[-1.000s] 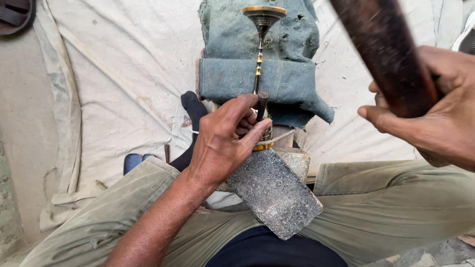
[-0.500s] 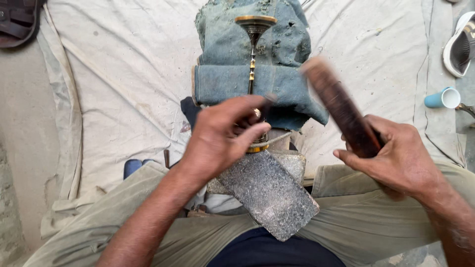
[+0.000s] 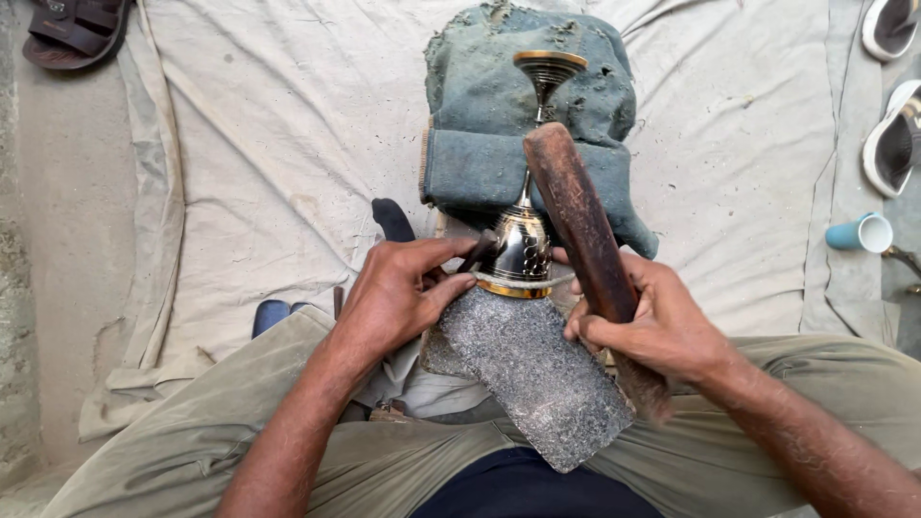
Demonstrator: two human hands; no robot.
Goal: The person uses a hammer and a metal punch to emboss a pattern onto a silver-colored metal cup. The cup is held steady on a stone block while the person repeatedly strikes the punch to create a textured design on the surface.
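Note:
A shiny engraved metal goblet (image 3: 523,245) lies on its side, its bowl against a rough grey stone block (image 3: 537,369) and its stem and foot (image 3: 549,69) resting on folded grey-blue cloth (image 3: 499,125). My left hand (image 3: 398,293) pinches a small dark tool (image 3: 477,251) against the bowl's left side. My right hand (image 3: 652,321) grips a thick brown wooden stick (image 3: 580,221), which slants up just right of the bowl, touching or nearly touching it. The stone rests between my knees.
A pale cloth sheet (image 3: 269,173) covers the ground. A brown sandal (image 3: 72,34) lies top left, white shoes (image 3: 892,125) top right, and a teal cup (image 3: 859,233) at the right. A dark handle (image 3: 391,219) and a blue object (image 3: 271,315) lie left of the goblet.
My right hand has brought the wooden stick down from high on the right to beside the goblet's bowl. My left hand stayed on the bowl with the small tool.

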